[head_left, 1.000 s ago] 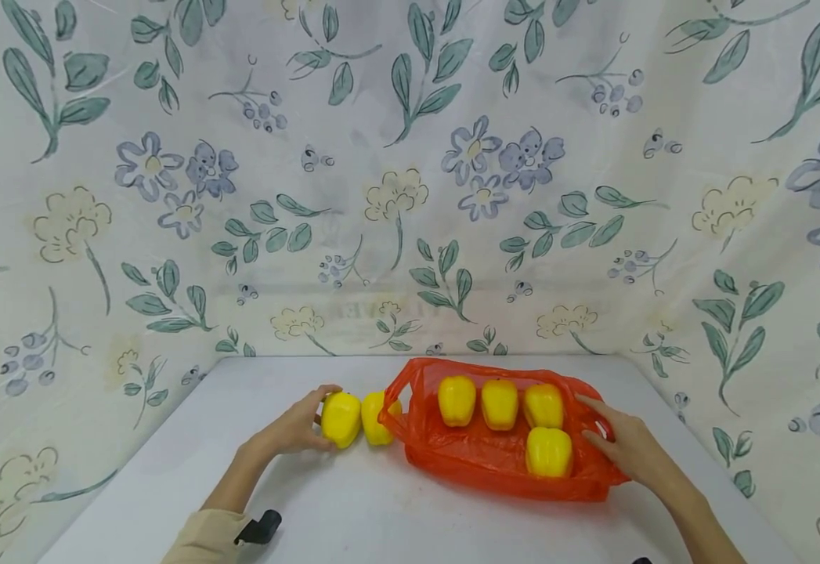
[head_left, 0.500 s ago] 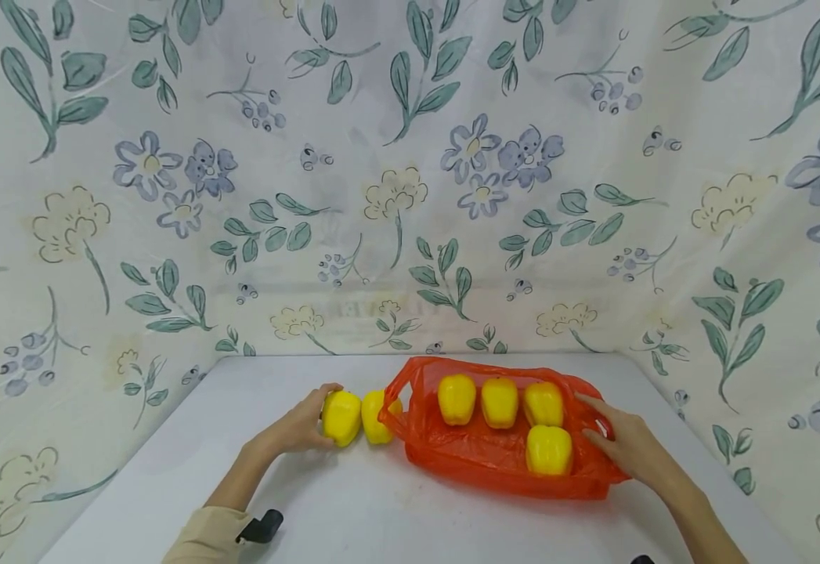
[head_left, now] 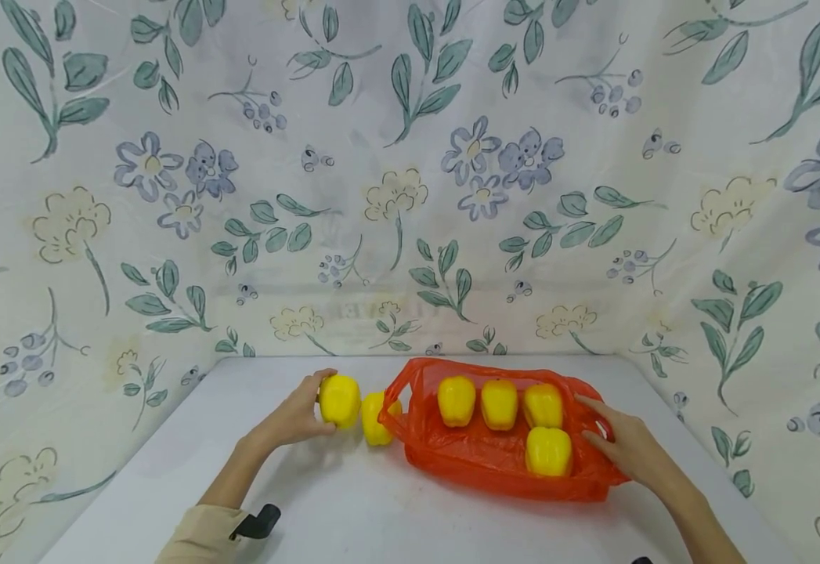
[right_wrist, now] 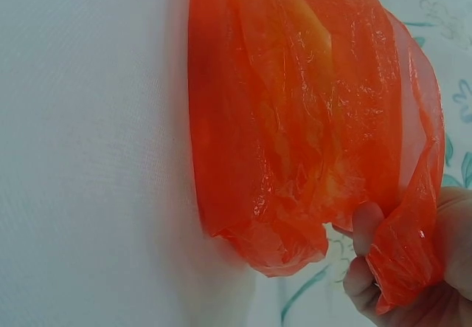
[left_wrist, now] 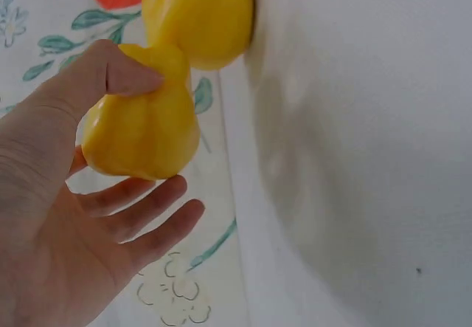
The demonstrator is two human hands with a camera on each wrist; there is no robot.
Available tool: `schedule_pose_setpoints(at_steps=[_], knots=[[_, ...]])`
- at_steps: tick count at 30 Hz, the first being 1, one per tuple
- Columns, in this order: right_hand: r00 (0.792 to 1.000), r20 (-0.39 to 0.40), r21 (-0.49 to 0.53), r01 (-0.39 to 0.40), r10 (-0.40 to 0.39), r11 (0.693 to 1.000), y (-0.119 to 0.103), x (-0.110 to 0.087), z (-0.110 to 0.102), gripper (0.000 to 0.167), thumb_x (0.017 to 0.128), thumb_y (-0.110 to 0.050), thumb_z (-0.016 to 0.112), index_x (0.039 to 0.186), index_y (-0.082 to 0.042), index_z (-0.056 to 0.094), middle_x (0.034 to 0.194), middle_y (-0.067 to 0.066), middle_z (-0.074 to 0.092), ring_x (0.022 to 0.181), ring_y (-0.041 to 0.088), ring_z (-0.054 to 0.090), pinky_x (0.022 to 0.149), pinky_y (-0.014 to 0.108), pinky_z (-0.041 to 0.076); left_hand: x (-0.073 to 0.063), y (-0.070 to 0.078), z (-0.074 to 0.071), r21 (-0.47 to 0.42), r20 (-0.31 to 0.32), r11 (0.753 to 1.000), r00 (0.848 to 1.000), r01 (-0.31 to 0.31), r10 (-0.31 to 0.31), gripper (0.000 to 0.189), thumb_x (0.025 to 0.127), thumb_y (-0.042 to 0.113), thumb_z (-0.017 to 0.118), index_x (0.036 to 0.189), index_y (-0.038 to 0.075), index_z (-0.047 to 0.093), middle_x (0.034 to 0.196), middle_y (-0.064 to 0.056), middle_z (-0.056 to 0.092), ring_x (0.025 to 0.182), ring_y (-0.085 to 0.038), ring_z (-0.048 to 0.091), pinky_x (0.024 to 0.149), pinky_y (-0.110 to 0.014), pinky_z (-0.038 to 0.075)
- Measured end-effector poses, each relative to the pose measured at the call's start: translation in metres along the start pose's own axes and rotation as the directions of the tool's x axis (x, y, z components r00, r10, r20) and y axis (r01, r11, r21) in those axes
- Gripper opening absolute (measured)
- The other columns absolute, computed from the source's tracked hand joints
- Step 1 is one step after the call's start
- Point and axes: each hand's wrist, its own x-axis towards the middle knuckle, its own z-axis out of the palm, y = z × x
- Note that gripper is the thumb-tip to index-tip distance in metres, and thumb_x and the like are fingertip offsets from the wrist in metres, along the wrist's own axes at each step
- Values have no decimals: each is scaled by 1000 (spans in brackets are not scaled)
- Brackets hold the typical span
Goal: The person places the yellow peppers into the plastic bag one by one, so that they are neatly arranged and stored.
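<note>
Raised since the earlier frame: left hand (head_left: 301, 413) with held yellow pepper (head_left: 340, 401), left of the red bag (head_left: 462, 454); red bag, mouth open, four peppers (head_left: 500, 405) inside; right hand (head_left: 624, 446), at the bag's right end, fingers curled on gathered plastic; left hand, thumb and fingers pinching the held yellow pepper; loose pepper (head_left: 373, 424), at the bag's left end, partly behind the handle (head_left: 397, 385); smooth skin may slip the pinch; slack handle may snag a passing pepper.

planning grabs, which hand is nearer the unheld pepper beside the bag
Left. The left hand is just left of the unheld pepper; the right hand is well to its right, at the far end of the bag.
</note>
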Motion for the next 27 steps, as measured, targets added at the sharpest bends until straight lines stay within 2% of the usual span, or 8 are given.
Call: schedule_pose_setpoints(at_steps=[5,11,14,17,22,27], knots=[[1000,-11,-8,11,-11,1000,0,0,0,61,91,-15,68,146,-8,43,129,28,57,85,19,58,63,22,58,2,11,-10,62,-69,998,997,-20,24,94,70,19,82,149,10,30,129,-16,51,109,-27,56,96,-50,52],[1000,-1,-5,14,-14,1000,0,0,-1,62,90,-17,69,146,-8,42,129,29,56,85,18,57,62,23,58,4,29,-15,61,-122,998,992,-31,38,93,73,28,83,150,11,33,127,-14,55,109,-25,56,96,-49,52],[1000,8,10,-13,13,1000,0,-1,-1,63,91,-17,68,147,-9,41,129,29,56,78,16,57,60,22,57,6,40,-16,48,-141,997,988,-62,69,94,74,30,84,151,11,33,128,-11,56,110,-24,57,98,-49,52],[1000,0,0,-1,1,1000,0,-1,-2,63,90,-17,69,147,-9,41,130,29,55,82,19,58,64,26,59,7,52,-16,33,-162,994,980,-108,112,94,74,30,84,151,11,34,130,-9,57,111,-23,57,99,-50,51],[999,-23,-37,45,-46,998,3,-2,-1,61,90,-18,69,145,-8,44,129,29,57,94,26,58,68,31,61,6,70,-14,0,-154,986,975,-164,162,93,76,37,84,151,13,35,128,-4,59,111,-21,58,97,-49,52],[998,-23,-32,55,-55,998,1,-2,-1,60,90,-17,69,144,-9,45,127,27,59,91,23,58,66,27,60,9,89,-11,-23,-134,978,971,-205,200,93,75,45,83,151,18,36,126,3,59,112,-15,57,98,-44,53]])
